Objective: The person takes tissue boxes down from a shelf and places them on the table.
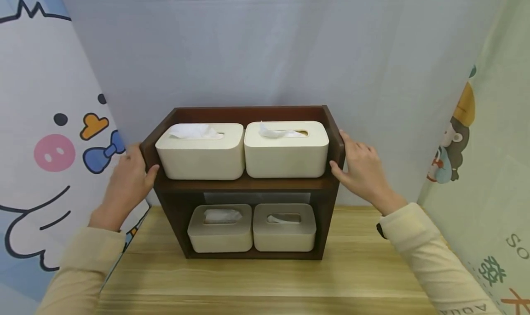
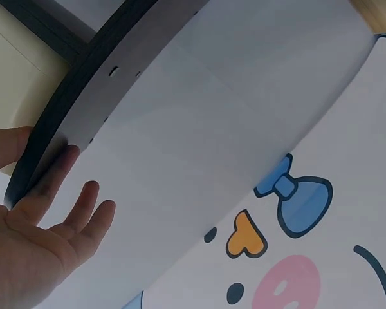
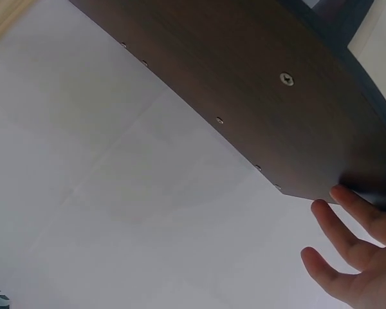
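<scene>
A dark brown two-tier wooden shelf [image 1: 248,185] stands upright on a table. On its top tier sit two cream tissue boxes, a left one [image 1: 200,157] and a right one [image 1: 285,157], with white tissue in their slots. Below them are a lower left tissue box [image 1: 219,236] and a lower right tissue box [image 1: 285,234]. My left hand [image 1: 127,181] grips the upper left side panel, thumb at the front edge and index finger along the outside. The upper right side panel [image 3: 244,84] is held by my right hand [image 1: 366,170] between thumb and fingers.
The wood-grain table [image 1: 256,287] extends in front of the shelf and to both sides. Behind hangs a plain pale curtain [image 1: 265,48]. A cartoon-printed cloth [image 1: 54,99] stands close on the left, and a pale green printed cloth [image 1: 488,168] on the right.
</scene>
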Tool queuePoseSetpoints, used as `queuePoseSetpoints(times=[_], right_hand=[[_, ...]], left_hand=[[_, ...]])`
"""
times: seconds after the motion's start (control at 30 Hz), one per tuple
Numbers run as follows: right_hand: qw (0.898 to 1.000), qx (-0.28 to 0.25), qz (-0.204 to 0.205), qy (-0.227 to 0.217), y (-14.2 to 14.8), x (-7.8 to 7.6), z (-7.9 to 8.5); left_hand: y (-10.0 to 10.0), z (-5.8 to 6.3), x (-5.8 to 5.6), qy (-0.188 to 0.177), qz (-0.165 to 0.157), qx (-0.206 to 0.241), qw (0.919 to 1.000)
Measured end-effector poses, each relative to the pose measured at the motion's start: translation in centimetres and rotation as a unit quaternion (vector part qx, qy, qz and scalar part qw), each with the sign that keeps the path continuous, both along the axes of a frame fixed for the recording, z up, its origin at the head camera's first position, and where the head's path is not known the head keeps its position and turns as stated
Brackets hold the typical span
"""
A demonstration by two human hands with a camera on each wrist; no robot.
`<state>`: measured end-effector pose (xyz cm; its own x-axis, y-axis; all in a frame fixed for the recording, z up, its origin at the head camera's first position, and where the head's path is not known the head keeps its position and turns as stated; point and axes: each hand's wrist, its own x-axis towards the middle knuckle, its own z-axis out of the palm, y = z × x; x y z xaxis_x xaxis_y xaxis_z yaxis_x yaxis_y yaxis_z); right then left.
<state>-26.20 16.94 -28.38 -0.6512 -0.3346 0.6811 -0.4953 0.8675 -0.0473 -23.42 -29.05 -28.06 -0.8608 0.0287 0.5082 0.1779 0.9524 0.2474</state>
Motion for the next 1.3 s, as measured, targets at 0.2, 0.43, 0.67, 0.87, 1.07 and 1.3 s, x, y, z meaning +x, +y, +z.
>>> queuePoseSetpoints(times=[0.2,0.43,0.67,0.87,1.07,1.3], right_hand=[[1.000,-0.001,-0.001,0.003,1.3,0.0,0.1],[1.000,-0.001,-0.003,0.001,2.8,0.1,0.1],[1.000,0.001,-0.015,-0.002,4.0,0.2,0.4],[1.000,-0.002,-0.015,-0.012,4.9,0.3,0.4],[1.000,0.000,-0.019,-0.020,5.8,0.4,0.5],[0.999,-0.002,-0.023,-0.028,6.5,0.6,0.6]], left_hand=[[1.0,0.0,-0.1,0.010,-0.012,-0.009,0.9998],[2.5,0.1,0.1,0.010,-0.025,-0.017,0.9995],[3.5,0.1,0.0,0.028,-0.047,-0.013,0.9984],[4.4,0.2,0.0,0.033,-0.054,-0.027,0.9976],[5.2,0.2,0.1,0.038,-0.059,-0.030,0.9971],[5.5,0.2,0.4,0.032,-0.056,-0.052,0.9966]])
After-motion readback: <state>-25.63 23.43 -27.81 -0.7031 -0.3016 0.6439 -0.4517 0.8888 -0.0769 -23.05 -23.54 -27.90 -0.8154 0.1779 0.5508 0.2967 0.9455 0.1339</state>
